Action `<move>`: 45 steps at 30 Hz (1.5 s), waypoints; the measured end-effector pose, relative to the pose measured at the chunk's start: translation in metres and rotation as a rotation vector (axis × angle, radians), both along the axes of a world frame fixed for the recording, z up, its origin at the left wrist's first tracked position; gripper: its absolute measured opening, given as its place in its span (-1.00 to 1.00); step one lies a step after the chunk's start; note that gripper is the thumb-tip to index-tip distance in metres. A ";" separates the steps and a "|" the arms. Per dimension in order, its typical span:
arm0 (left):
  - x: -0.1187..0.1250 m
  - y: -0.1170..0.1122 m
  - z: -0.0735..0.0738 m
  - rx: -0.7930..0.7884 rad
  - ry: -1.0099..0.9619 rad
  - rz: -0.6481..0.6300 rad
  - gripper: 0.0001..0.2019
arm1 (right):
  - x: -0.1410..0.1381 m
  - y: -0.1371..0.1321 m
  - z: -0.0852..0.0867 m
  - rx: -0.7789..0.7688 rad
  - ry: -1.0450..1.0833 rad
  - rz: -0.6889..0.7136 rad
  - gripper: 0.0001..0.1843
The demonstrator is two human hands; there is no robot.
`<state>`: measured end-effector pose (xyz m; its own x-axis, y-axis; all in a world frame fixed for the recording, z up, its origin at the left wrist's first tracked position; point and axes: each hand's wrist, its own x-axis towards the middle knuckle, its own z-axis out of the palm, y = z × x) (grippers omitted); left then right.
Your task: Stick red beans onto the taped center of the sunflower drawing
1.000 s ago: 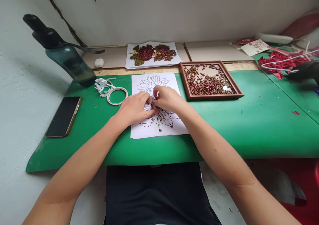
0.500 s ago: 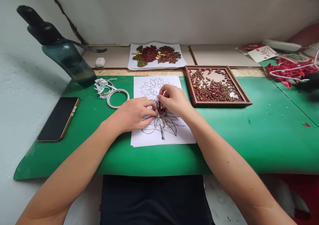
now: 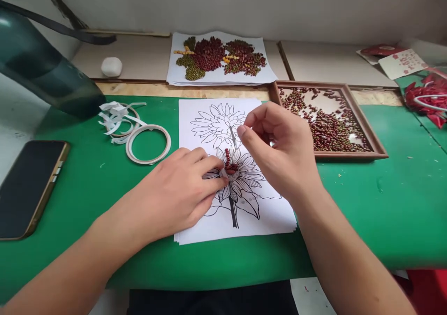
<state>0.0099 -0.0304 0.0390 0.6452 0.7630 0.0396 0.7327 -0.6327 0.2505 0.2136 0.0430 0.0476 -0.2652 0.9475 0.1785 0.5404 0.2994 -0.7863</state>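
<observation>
A white sheet with a black outline drawing of flowers [image 3: 223,119] lies on the green mat [image 3: 349,222]. Red beans [image 3: 227,157] are stuck on the lower flower's centre. My left hand [image 3: 178,191] rests on the sheet, its fingertips pressed down at the flower's centre; what they hold, if anything, is too small to make out. My right hand [image 3: 279,147] hovers just above the sheet to the right, fingers curled in a pinch; I cannot see anything in it. A wooden tray of red beans [image 3: 328,119] stands right of the sheet.
A finished bean picture [image 3: 220,59] lies at the back. Tape rings and peeled strips [image 3: 139,133] sit left of the sheet. A phone [image 3: 24,187] lies at the far left, a dark bottle [image 3: 42,63] behind it. Red scraps [image 3: 428,94] at the right.
The camera has moved closer and lower. My right hand lifted off the flower's centre and drew back to the right; my left hand stays pressed on the flower.
</observation>
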 end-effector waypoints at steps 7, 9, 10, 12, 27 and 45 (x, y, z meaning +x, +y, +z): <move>0.002 -0.001 -0.001 -0.058 -0.050 0.049 -0.68 | -0.003 -0.007 0.007 0.132 0.130 0.014 -0.84; 0.003 0.000 -0.003 -0.060 -0.068 0.076 -0.67 | -0.003 -0.007 0.009 0.142 0.125 0.006 -0.83; 0.004 0.001 -0.004 -0.059 -0.074 0.088 -0.67 | -0.002 -0.007 0.009 0.142 0.119 0.005 -0.83; 0.005 0.003 -0.005 -0.056 -0.082 0.100 -0.68 | -0.001 -0.008 0.010 0.136 0.108 0.007 -0.83; 0.005 0.010 -0.011 -0.007 -0.025 0.178 -0.80 | 0.000 0.011 -0.016 0.200 0.050 -0.058 -0.86; -0.060 0.015 0.013 0.114 -0.166 0.911 -0.80 | -0.002 0.022 -0.029 0.117 0.136 -0.032 -0.90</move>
<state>-0.0499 -0.0157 0.0516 -0.2205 0.9579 0.1838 0.9191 0.1409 0.3680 0.2119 0.0652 0.0182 -0.2014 0.9258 0.3199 0.4420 0.3773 -0.8138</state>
